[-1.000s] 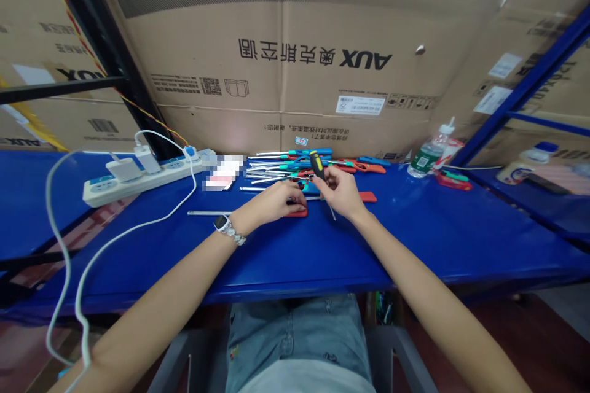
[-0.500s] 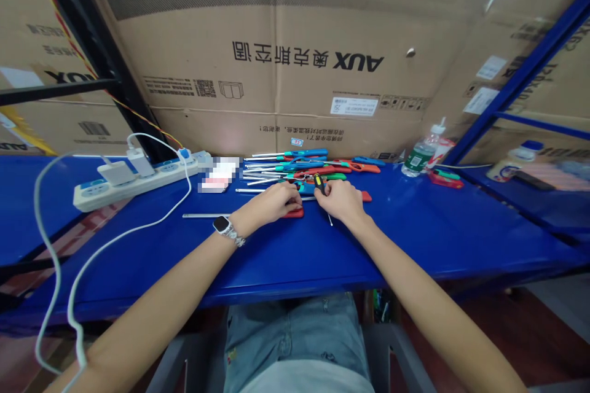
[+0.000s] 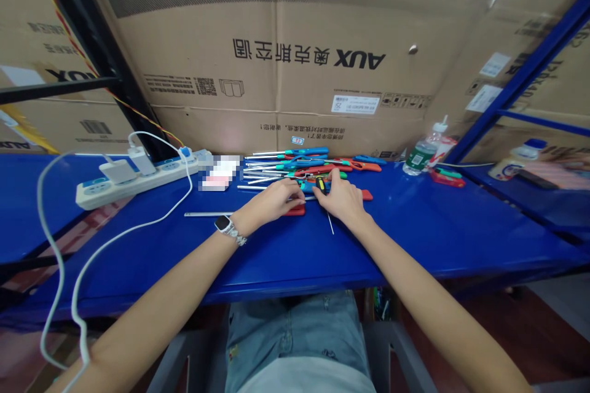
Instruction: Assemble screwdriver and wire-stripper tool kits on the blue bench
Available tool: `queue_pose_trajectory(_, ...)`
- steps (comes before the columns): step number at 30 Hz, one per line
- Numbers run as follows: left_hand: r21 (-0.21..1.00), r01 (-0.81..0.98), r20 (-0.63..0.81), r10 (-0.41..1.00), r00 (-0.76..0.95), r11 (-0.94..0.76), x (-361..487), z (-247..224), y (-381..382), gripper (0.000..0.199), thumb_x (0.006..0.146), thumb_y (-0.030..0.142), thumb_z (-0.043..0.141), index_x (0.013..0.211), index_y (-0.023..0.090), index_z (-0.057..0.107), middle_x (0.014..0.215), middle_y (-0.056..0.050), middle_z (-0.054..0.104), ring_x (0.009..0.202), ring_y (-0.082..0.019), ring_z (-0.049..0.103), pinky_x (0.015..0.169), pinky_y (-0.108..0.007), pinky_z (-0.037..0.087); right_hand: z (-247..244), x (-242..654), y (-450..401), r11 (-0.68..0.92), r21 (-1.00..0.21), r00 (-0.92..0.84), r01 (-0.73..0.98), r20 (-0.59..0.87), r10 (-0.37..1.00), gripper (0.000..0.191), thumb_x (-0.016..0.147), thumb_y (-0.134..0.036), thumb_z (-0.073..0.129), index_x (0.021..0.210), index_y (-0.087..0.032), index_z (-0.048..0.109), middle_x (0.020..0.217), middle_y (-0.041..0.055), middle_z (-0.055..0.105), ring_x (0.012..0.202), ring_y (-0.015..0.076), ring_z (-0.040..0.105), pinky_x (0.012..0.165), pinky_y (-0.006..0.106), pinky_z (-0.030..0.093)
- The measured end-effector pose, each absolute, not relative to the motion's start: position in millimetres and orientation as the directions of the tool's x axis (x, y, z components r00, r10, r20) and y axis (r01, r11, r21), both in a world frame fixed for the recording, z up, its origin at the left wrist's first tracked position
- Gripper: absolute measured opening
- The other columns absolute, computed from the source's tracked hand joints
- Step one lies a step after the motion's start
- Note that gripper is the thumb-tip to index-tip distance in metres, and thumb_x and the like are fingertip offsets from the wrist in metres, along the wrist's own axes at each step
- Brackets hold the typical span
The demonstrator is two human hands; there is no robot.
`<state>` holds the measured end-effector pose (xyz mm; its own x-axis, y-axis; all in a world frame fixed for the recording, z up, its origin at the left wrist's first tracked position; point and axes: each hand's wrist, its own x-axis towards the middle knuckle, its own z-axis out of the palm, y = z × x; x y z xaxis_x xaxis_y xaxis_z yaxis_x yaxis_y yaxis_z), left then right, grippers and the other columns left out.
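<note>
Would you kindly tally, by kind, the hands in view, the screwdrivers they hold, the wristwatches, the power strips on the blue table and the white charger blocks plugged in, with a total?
Hands: 2 (left hand, right hand)
Screwdriver: 1
Wristwatch: 1
Power strip: 1
White charger blocks: 2
Total: 7

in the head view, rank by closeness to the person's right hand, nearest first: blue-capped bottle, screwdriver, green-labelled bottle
1. Screwdriver, held in the right hand
2. Green-labelled bottle, to the hand's right
3. Blue-capped bottle, farthest right
</note>
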<state>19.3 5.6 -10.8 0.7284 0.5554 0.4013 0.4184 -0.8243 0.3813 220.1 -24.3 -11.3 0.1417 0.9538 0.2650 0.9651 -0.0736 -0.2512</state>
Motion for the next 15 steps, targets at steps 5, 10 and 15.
queue_pose_trajectory(5,0.44,0.411,0.432,0.589,0.683,-0.799,17.8,-7.3,7.7,0.011,0.093,0.022,0.063,0.086,0.017,0.07,0.088,-0.006,0.073,0.082,-0.019,0.066,0.08,-0.033,0.05,-10.6,216.2,-30.5,0.201,-0.248,-0.068,0.948,0.458,0.887,0.036,0.089,-0.042,0.054,0.116,-0.019,0.054,0.117,0.0153,0.066,0.101,0.0306,0.064,0.068,0.034,0.043)
queue_pose_trajectory(10,0.49,0.53,0.363,0.715,0.598,-0.692,-6.4,4.9,17.4,0.011,0.089,0.025,0.066,0.084,0.016,0.072,0.082,-0.006,0.074,0.073,-0.017,0.065,0.071,-0.03,0.049,-15.1,209.2,-36.9,0.436,-0.186,-0.309,0.881,0.472,0.826,0.022,0.086,-0.034,0.056,0.105,-0.023,0.059,0.112,0.0093,0.063,0.107,0.0264,0.059,0.062,0.03,0.038)
queue_pose_trajectory(15,0.469,0.661,0.259,0.806,0.532,-0.586,-28.5,8.3,27.7,0.011,0.084,0.019,0.065,0.077,0.017,0.073,0.078,-0.006,0.075,0.07,-0.016,0.065,0.068,-0.029,0.048,-23.5,203.1,-37.0,0.485,-0.157,-0.375,0.86,0.45,0.811,0.022,0.089,-0.034,0.056,0.107,-0.022,0.059,0.113,0.0102,0.062,0.105,0.0254,0.057,0.061,0.029,0.035)
